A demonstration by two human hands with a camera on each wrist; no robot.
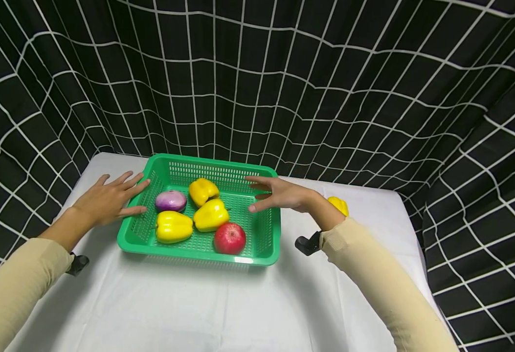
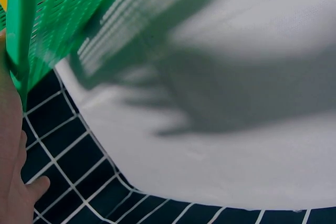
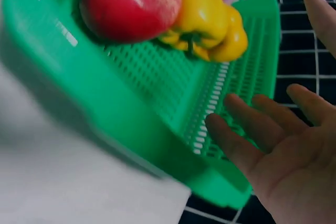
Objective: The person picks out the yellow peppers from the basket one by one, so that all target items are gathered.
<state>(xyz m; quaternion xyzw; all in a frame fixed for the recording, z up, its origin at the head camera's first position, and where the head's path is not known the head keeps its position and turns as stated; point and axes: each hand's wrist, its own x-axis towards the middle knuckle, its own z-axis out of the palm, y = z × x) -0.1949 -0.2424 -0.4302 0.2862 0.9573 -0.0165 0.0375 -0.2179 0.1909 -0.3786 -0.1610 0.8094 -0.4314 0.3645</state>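
Note:
A green basket (image 1: 200,255) holds three yellow peppers (image 1: 174,227), a purple eggplant-like vegetable (image 1: 171,201) and a red pomegranate (image 1: 230,238). The left hand (image 1: 107,199) lies with spread fingers at the basket's left rim; its edge also shows beside the rim in the left wrist view. Over the basket's right end is the right hand (image 1: 281,194), fingers apart and holding nothing. In the right wrist view that hand (image 3: 294,156) has its palm showing near the basket wall, with the pomegranate (image 3: 131,4) and a pepper (image 3: 202,14) beyond.
Another yellow pepper (image 1: 338,206) lies on the white tablecloth (image 1: 248,308) right of the basket, partly behind the right forearm. Black cloth with a white grid (image 1: 257,83) hangs behind and at both sides of the table.

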